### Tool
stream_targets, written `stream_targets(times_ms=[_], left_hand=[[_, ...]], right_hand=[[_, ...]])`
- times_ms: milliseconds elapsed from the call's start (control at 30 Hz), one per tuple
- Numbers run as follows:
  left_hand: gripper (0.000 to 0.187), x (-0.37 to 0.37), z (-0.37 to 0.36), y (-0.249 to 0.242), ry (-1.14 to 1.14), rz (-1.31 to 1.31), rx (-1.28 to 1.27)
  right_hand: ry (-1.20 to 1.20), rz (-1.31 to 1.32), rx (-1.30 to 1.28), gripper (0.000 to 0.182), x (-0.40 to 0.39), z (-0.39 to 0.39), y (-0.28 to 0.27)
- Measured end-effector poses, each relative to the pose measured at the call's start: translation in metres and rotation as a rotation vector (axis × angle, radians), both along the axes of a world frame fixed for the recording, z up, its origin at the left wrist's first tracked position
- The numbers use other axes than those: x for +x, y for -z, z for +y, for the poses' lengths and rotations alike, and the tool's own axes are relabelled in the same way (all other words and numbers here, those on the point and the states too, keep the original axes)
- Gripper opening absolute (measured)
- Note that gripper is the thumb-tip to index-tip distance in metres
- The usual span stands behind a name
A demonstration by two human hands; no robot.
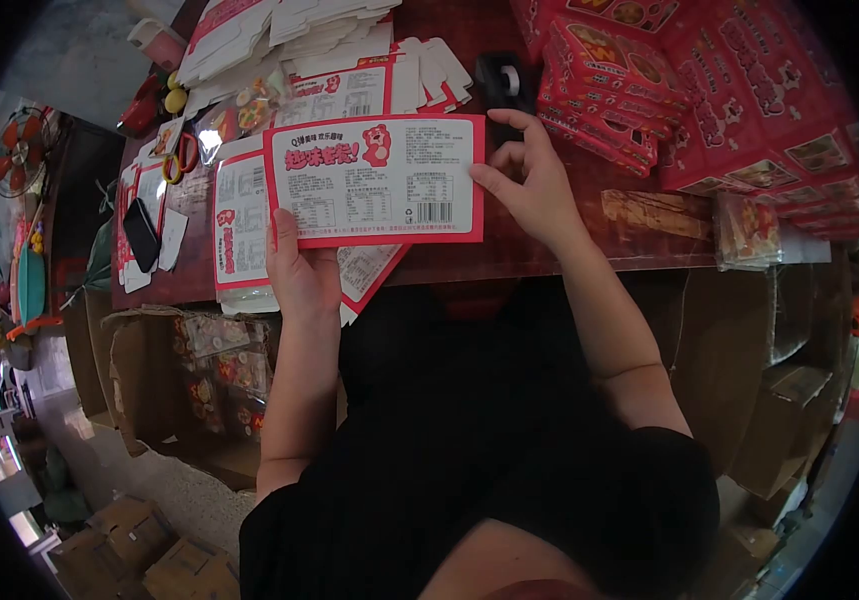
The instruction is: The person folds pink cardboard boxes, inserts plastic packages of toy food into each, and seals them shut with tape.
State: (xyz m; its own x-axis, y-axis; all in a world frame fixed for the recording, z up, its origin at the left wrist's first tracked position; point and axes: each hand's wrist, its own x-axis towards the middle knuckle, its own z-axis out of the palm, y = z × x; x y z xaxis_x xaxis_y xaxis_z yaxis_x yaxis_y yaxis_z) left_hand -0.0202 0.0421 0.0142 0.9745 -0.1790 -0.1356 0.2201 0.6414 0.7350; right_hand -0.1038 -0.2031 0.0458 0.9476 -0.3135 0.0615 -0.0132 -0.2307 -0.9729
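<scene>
I see my left hand (301,272) pinching the lower left corner of a flat red-bordered carton sheet (377,180), thumb on top, fingers closed on it from beneath. My right hand (534,185) holds the sheet's right edge, fingers narrow and curled around it. The sheet hangs just above the dark worktop (549,245), over a stack of similar flat sheets (239,230) at the near edge. A black tape dispenser (505,85) sits just behind my right hand, and folded red boxes (599,100) are piled to the right. My worry is the thin card: held only at two edges, it could buckle or crease off its score lines. The stack below overhangs the worktop edge, so a nudge from my left wrist could slide sheets to the floor.
</scene>
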Motion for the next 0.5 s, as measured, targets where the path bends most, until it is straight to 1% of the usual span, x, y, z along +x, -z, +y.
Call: stream_targets(times_ms=[67,167,200,300,400,433,500], left_hand=[[0.039,0.001,-0.001,0.003,0.007,0.042,-0.018],[0.039,-0.002,-0.008,-0.003,0.01,0.089,-0.002],[0.039,-0.003,-0.01,-0.005,0.011,0.101,0.009],[0.039,-0.002,-0.009,-0.004,-0.024,0.097,0.017],[0.037,-0.004,-0.017,-0.012,-0.074,0.013,0.028],[0.037,-0.007,-0.023,-0.017,-0.055,-0.007,0.033],[0.037,-0.017,-0.04,-0.031,-0.009,-0.043,0.052]], right_hand=[[-0.011,-0.045,0.297,0.041,0.008,-0.001,0.022],[-0.25,-0.059,1.133,0.039,0.001,0.005,0.038],[-0.352,-0.102,1.233,0.037,0.003,0.003,0.048],[0.081,-0.072,0.803,0.046,0.006,0.006,0.051],[0.28,-0.461,-0.46,0.06,-0.007,0.014,0.019],[0.161,-0.437,-0.8,0.071,-0.011,0.02,0.009],[0.033,-0.371,-1.046,0.071,-0.013,0.04,-0.005]])
